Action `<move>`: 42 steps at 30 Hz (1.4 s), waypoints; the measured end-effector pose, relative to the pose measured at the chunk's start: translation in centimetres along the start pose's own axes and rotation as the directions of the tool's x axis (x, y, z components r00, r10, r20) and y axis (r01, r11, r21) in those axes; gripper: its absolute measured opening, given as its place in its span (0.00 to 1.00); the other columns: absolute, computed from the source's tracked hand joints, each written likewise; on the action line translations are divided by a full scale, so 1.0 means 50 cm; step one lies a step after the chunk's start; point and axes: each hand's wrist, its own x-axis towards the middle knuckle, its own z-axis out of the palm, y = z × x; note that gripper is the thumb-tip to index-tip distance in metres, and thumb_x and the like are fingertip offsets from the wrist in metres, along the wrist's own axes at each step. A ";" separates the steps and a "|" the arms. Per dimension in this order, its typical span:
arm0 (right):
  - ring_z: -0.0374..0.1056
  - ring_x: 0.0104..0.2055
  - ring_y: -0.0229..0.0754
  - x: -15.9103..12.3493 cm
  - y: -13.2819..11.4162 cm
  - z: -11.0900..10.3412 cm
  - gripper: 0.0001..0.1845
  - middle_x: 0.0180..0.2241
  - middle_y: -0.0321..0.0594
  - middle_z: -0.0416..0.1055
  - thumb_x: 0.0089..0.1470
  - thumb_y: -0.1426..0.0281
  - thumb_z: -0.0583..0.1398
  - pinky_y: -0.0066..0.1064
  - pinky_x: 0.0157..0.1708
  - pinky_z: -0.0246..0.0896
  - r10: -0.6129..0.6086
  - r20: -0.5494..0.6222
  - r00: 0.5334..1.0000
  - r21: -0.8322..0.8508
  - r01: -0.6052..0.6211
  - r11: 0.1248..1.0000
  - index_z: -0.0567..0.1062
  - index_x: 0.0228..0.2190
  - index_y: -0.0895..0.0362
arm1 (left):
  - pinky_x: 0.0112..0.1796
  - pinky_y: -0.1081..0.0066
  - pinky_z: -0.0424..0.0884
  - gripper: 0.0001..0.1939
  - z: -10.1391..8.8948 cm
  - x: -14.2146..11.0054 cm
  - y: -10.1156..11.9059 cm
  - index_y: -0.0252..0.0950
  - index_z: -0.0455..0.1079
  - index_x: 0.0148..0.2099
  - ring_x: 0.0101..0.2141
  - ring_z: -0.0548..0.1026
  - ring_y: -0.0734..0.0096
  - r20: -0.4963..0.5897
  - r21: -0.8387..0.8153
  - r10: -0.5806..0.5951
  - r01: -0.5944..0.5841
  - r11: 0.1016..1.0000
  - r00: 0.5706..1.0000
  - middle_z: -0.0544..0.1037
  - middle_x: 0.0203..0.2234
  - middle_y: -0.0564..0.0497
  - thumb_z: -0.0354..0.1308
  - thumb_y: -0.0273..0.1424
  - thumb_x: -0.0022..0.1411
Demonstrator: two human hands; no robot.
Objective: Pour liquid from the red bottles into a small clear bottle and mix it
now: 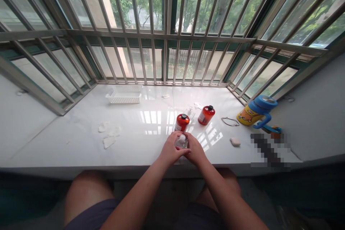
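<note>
Both my left hand [171, 147] and my right hand [194, 149] are wrapped around a small clear bottle [181, 141] near the front of the white sill. My fingers cover much of it, so its full shape is hidden. Just behind it stands a red bottle [182, 122] with a black cap and a pale label. A second red bottle [206, 115], also black-capped, is further back to the right. Between the two lies a clear transparent item [190, 113], partly hidden by the nearer red bottle.
At the back left sits a white perforated basket [124, 97]. Crumpled white tissue pieces [109, 142] lie on the left. To the right are a thin cord loop [230, 121], a pale block [235, 141] and a yellow-and-blue flask [254, 111]. Metal bars [161, 37] line the window.
</note>
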 end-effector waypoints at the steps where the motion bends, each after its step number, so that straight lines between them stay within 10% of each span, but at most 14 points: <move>1: 0.74 0.54 0.57 0.000 -0.001 0.000 0.35 0.55 0.48 0.75 0.56 0.54 0.69 0.50 0.56 0.70 0.006 -0.001 1.000 -0.003 -0.007 1.000 0.68 0.59 0.52 | 0.61 0.51 0.71 0.31 0.001 0.000 -0.001 0.43 0.73 0.54 0.58 0.74 0.50 0.003 0.007 0.001 -0.001 1.000 1.000 0.74 0.58 0.45 0.80 0.32 0.50; 29: 0.74 0.54 0.57 -0.001 -0.002 -0.002 0.33 0.54 0.48 0.76 0.55 0.56 0.69 0.49 0.56 0.69 -0.004 -0.010 1.000 0.018 0.004 1.000 0.69 0.58 0.52 | 0.61 0.52 0.69 0.28 0.003 0.002 0.005 0.43 0.73 0.55 0.59 0.72 0.51 0.014 0.016 -0.006 0.006 1.000 1.000 0.73 0.57 0.46 0.74 0.27 0.53; 36: 0.74 0.55 0.56 0.000 -0.011 -0.008 0.32 0.55 0.47 0.75 0.57 0.56 0.69 0.49 0.56 0.69 -0.002 0.000 1.000 0.034 0.002 0.999 0.69 0.59 0.50 | 0.36 0.69 0.78 0.32 0.013 -0.006 0.002 0.42 0.68 0.59 0.48 0.76 0.60 0.007 -0.161 -0.208 0.206 0.965 0.978 0.72 0.57 0.44 0.74 0.30 0.53; 42: 0.74 0.53 0.57 -0.001 -0.006 -0.005 0.33 0.53 0.47 0.76 0.56 0.55 0.69 0.49 0.54 0.70 0.004 -0.008 1.000 0.038 -0.004 0.999 0.69 0.58 0.51 | 0.34 0.72 0.77 0.27 0.004 0.006 0.011 0.42 0.76 0.55 0.59 0.71 0.49 0.051 -0.145 -0.123 0.129 0.981 0.991 0.71 0.58 0.43 0.75 0.28 0.52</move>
